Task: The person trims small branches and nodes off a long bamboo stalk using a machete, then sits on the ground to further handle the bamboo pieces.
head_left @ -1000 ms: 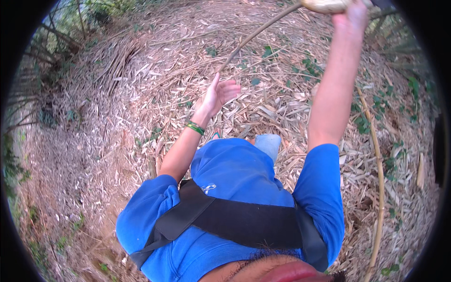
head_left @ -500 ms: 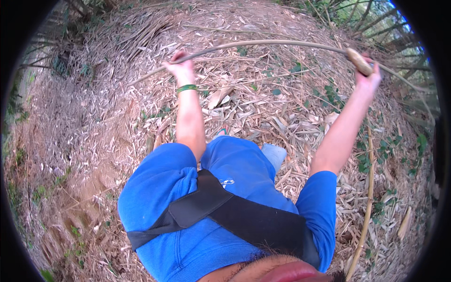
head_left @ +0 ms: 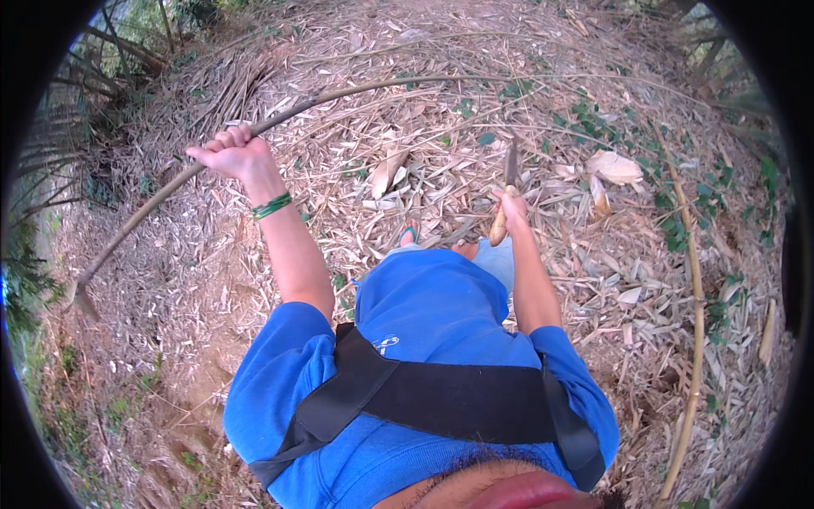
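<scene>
Your left hand is fisted around a long thin bamboo stem arcing from lower left up and rightward over the leaf litter, while your right hand grips a knife, wooden handle down, blade pointing up-away.

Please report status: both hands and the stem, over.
Left hand grips long bamboo stem. Right hand holds knife, blade up. Dry leaves underfoot.

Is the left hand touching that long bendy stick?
Touching. In the head view the left hand is curled around the long thin stick, with the fingers wrapped over it and no gap showing.
</scene>
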Tool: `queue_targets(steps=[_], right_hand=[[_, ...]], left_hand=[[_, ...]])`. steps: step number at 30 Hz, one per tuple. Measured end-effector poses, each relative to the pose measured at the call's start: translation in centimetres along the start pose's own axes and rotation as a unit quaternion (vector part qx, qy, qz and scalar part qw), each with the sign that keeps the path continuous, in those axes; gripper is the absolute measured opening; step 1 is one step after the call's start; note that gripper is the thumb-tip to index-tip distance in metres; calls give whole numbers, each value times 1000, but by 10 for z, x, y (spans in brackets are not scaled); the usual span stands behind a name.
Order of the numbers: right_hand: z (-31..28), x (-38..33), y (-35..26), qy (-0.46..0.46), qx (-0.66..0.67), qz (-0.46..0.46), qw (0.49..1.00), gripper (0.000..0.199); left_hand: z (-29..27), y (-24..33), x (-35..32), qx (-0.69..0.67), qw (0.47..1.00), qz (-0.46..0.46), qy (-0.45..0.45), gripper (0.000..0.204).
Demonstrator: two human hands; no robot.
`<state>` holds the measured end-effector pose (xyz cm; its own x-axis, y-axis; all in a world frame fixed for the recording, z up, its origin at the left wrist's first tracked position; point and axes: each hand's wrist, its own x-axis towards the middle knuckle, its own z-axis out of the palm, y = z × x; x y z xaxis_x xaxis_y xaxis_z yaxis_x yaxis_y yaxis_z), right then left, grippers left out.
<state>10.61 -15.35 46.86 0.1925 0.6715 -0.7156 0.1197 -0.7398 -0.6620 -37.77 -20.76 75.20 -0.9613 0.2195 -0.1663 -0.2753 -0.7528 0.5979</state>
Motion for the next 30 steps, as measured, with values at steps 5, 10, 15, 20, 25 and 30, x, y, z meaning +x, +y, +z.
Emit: queue_targets(steps=[5,10,15,20,25,30], right_hand=[[24,-70,-30,-68,66,-126,987,22],[42,-84,-76,-47,98,-264,958,17],[40,-88,-123,-83,27,-234,968,21],[2,-183,-290,39,30,-451,891,20],[6,-206,-341,72,227,-608,757,7],[78,-8,-125,108,-300,-265,910,13]], left_hand=[[16,-22,-20,-32,981,43,-186,61],[91,11,-41,-92,983,97,-125,57],[114,8,-72,-47,951,99,-288,56],[142,-13,-107,-3,941,107,-321,55],[150,-27,-107,-12,933,117,-341,55],[156,-67,-128,192,909,242,-279,55]])
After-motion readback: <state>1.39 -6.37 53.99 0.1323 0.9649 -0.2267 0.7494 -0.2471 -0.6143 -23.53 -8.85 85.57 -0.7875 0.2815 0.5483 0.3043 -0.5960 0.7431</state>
